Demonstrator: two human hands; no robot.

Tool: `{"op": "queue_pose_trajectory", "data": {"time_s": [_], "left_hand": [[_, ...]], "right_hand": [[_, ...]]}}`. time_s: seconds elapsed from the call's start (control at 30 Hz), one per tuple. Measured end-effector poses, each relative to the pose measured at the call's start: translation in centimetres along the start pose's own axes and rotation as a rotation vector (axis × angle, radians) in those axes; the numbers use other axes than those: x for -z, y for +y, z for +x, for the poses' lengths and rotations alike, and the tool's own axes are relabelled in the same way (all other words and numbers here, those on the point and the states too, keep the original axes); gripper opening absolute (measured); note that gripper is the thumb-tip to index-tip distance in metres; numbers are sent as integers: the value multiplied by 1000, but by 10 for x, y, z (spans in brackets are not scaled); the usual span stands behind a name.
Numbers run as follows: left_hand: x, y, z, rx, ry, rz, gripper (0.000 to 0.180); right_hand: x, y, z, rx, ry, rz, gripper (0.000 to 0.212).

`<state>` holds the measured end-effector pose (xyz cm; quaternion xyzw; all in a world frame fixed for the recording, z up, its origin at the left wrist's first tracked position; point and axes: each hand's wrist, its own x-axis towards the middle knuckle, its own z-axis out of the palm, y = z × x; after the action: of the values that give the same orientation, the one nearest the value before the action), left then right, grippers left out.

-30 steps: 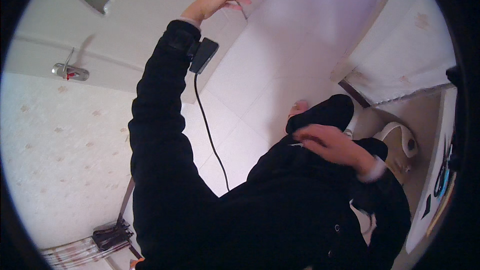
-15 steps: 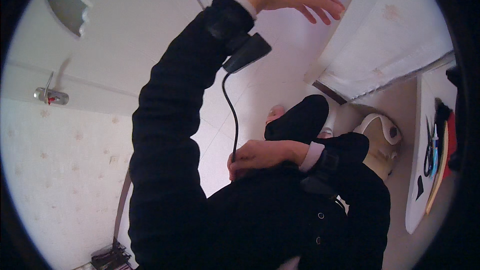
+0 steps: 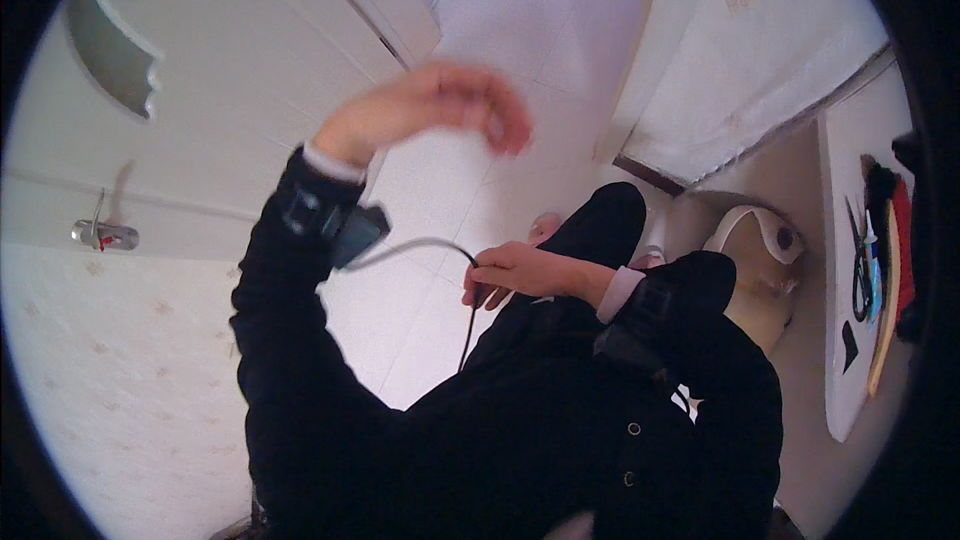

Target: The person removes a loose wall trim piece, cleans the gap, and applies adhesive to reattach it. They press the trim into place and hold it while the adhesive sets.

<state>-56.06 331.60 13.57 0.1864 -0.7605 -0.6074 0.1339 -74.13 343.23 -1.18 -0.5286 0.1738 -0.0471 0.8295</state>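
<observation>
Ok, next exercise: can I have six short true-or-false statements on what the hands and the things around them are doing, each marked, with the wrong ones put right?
1. The right hand has its fingers on the cable. True.
2. A dark box sits at the wrist of the left hand. True.
3. The door handle is toward the picture's left edge. True.
4. The left hand grips the door handle. False: it is in the air, well apart from it, and blurred.
5. The cable is bright red. False: it is dark.
6. Both hands wear gloves. False: both are bare.
</observation>
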Motion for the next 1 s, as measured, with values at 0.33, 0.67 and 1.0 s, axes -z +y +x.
{"op": "queue_pose_trajectory", "data": {"time_s": [0.33, 0.67, 1.0], "left_hand": [[-198, -164, -160, 814, -236, -704, 65], [-351, -133, -226, 1084, -253, -1052, 62], [-357, -112, -197, 1062, -247, -895, 62]], "right_hand": [[35, 18, -71, 41, 51, -192, 41], [36, 44, -196, -30, 578, -35, 32], [22, 68, -217, 34, 660, -11, 30]]}}
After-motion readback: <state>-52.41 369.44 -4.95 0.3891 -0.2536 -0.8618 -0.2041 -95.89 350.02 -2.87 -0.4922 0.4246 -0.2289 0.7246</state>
